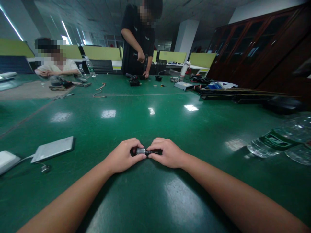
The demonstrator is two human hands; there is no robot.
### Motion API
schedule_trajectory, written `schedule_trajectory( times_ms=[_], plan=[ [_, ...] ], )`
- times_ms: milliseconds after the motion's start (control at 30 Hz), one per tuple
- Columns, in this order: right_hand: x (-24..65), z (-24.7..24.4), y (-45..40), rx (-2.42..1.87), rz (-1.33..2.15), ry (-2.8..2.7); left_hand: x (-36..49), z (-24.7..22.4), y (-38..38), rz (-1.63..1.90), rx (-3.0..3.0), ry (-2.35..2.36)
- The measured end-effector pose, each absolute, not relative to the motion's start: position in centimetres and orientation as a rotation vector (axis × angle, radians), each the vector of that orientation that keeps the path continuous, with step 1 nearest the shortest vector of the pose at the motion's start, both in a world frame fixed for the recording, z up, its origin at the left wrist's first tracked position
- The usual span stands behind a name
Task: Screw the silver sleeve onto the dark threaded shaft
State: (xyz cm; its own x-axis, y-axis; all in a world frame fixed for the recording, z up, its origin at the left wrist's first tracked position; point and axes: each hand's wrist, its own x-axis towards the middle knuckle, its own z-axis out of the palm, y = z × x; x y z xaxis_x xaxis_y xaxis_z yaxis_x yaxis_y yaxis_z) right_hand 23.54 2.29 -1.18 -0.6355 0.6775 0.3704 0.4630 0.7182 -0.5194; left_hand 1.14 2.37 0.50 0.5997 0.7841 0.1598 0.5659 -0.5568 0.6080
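Both hands meet at the middle of a green table (126, 119), low over its surface. Between them lies a small black-and-silver cylinder (141, 151), roughly level, whose exact kind I cannot make out. My left hand (125, 155) is closed around its thicker end, which has a silver band, with thumb and fingers on either side. On the thinner, dark end, which looks ridged, my right hand (168, 152) is closed with the thumb in front. The fingertips of the two hands nearly touch. Palms and curled fingers hide parts of the cylinder.
To the left lie a silver flat device (53, 149) with a cable and a white box (8, 161). Clear plastic bottles (274, 142) lie at right. Across the table a person (138, 42) stands by dark tools (133, 81); another person (58, 64) sits far left.
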Motion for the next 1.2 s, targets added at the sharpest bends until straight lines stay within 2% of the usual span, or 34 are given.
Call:
schedule_trajectory(
  times_ms=[700,1067,1200],
  plan=[
    [24.0,-0.6,2.4,-0.930,0.532,-2.338,1.1,0.4,2.3,0.577,2.321,1.064],
    [25.5,-1.2,3.7,-1.214,0.459,-2.225,0.9,0.1,2.7,0.678,2.318,1.185],
    [25.7,-1.0,3.8,-1.187,0.482,-2.227,0.8,0.1,2.7,0.668,2.325,1.173]
  ],
)
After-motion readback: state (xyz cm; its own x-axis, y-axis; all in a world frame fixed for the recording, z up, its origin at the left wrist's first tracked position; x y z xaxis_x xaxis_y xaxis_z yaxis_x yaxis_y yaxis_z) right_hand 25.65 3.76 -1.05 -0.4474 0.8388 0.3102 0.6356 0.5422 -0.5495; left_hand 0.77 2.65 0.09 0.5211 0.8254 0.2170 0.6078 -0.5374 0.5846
